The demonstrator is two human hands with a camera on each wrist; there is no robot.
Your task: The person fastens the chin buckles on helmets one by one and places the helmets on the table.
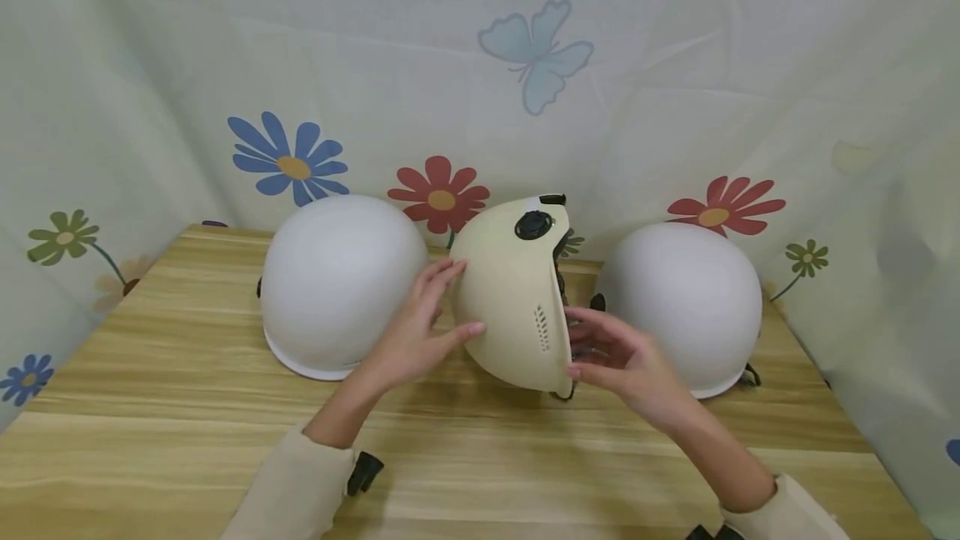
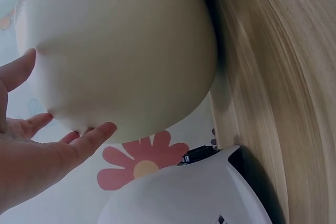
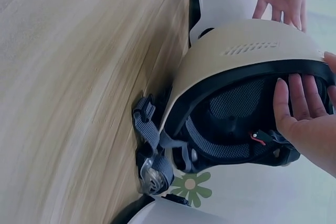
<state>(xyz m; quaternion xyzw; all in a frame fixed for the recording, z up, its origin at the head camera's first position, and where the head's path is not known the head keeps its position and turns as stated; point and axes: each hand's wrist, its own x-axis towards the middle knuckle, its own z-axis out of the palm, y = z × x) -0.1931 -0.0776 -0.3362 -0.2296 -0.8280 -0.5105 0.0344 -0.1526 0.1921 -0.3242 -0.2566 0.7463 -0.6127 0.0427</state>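
Cream hard-shell helmet (image 1: 506,298): mid-table, between two white ones, tipped with crown left and opening right. Whether its underside bears on the wood cannot be told.

Handling (judged by eye): shell probably stiff, fairly light for its bulk, and slick over the smooth crown. Best hold likely the rim, where black padded lining (image 3: 236,100) should give fingers some friction; the crown suits steadying only. Gray strap (image 3: 149,129) dangles from the opening, loose and soft, and could snag. Black round fitting (image 1: 533,225) on the far side looks a poor handle.

Right hand (image 1: 633,369): partly closed, pinching the rim, some fingers inside the opening. Left hand (image 1: 411,338): fingers spread, tips against the crown, nothing enclosed.

Outward: left white helmet (image 1: 337,282) and right white helmet (image 1: 682,307), both opening-down on the wood-grain table (image 1: 465,473). Far side: pale curtain (image 1: 360,90) printed with flowers.
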